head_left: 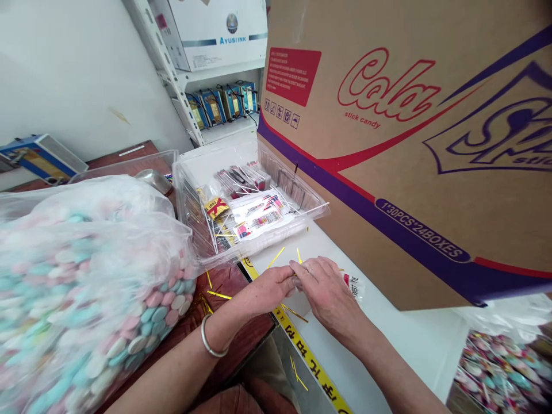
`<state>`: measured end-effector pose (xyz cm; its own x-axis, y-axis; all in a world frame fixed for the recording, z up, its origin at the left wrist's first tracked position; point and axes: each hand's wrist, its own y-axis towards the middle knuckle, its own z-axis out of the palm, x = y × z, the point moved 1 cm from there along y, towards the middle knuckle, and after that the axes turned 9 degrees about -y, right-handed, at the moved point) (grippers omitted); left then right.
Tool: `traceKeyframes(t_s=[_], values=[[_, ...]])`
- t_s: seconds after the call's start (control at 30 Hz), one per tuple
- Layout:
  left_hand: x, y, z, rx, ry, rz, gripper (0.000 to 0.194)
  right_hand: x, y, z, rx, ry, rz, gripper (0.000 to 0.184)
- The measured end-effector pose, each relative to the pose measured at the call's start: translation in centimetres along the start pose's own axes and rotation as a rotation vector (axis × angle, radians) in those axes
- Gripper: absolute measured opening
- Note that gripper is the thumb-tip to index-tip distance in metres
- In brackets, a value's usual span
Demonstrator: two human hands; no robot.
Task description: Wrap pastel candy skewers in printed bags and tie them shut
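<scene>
My left hand point(271, 289) and my right hand point(325, 290) meet above the edge of the white table point(366, 328), fingers pinched together at the tips. What they hold between them is mostly hidden and too small to name. Gold twist ties lie scattered about: one strip point(276, 257) beyond the left hand, another point(219, 295) on the dark red surface, a third point(295, 313) below the fingers. A clear packet lettered "TWIST TIE" point(355, 284) lies partly behind the right hand. Beyond, a clear plastic tray point(259, 244) holds white sticks, printed cards and a gold-and-red wrapped piece point(216, 208).
A big clear bag of pastel candies point(90, 287) fills the left. A tall cardboard carton point(388, 138) stands on the right. Yellow tape point(302, 345) runs along the table edge. Behind are a shelf point(202, 77) with blue devices and a metal bowl point(154, 181).
</scene>
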<state>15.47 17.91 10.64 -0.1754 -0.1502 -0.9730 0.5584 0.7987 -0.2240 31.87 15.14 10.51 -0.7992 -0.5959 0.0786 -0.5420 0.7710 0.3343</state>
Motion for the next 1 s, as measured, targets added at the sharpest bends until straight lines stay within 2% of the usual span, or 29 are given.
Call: traceKeyframes(t_s=[0.13,0.27,0.37,0.57,0.67,0.77,0.9,1.0], values=[[0.2,-0.8,-0.4,0.03,0.208,-0.008,0.018,0.3,0.4,0.5,0.124,-0.029,0.056,0.027],[1.6,-1.4,-0.4,-0.096,0.439,-0.033,0.021,0.7,0.8,0.6,0.264,-0.023,0.103,0.023],[2.2,-1.9,-0.2,-0.141,0.473,-0.03,0.023,1.1,1.3,0.0,0.369,-0.024,0.104,0.021],[2.1,-4.3,0.5,-0.159,0.565,0.069,0.019,2.2,1.7,-0.6,0.521,0.039,0.044,0.023],[2.8,-6.1,0.7,-0.204,0.591,0.041,0.015,3.3,1.4,0.7,0.486,0.011,-0.003,0.024],[4.1,-7.8,1.0,-0.319,0.605,0.006,0.015,5.8,1.0,2.5,0.358,-0.062,-0.034,0.024],[5.9,-9.8,0.8,-0.534,0.599,-0.086,0.013,10.4,1.1,4.4,0.194,-0.171,0.067,0.025],[6.8,-11.6,-0.4,-0.601,0.596,-0.109,0.015,13.2,1.7,5.5,0.147,-0.155,0.085,0.025]])
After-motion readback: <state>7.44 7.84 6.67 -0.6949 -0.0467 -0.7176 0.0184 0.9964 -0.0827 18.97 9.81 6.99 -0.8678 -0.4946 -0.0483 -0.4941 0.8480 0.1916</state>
